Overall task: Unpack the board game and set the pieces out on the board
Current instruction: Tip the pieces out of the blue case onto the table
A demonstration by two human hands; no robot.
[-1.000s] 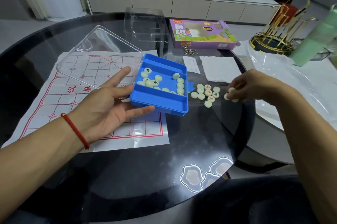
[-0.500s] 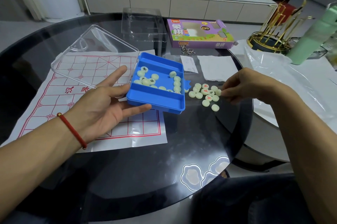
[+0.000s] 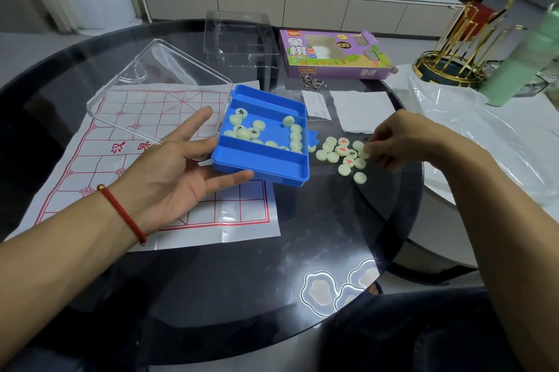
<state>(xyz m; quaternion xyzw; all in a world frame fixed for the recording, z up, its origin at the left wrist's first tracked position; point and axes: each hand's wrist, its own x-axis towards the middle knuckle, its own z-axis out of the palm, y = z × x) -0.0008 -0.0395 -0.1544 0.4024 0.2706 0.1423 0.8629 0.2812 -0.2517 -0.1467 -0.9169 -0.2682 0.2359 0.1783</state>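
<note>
L hand [image 3: 181, 173] lay palm-up w/ fingers straight & spread, cradling the blue tray [image 3: 262, 157] from below; tray sat tilted above the paper board's [image 3: 99, 160] right edge, its clear lid [image 3: 157, 90] hinged open toward the back-left. Approx a dozen pale pieces [image 3: 295, 137] were inside. R hand [image 3: 402, 140] had fingers curled, tips pinching a piece at the loose pile [image 3: 344, 155] on the glass table [image 3: 211, 296] beside the tray. Purple box [image 3: 332, 54] sat further back.

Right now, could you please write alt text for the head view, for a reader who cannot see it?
A person's left hand supports a blue tray of pale game pieces, its clear lid open, above a paper board. The right hand touches a pile of pieces on the glass table.
</note>
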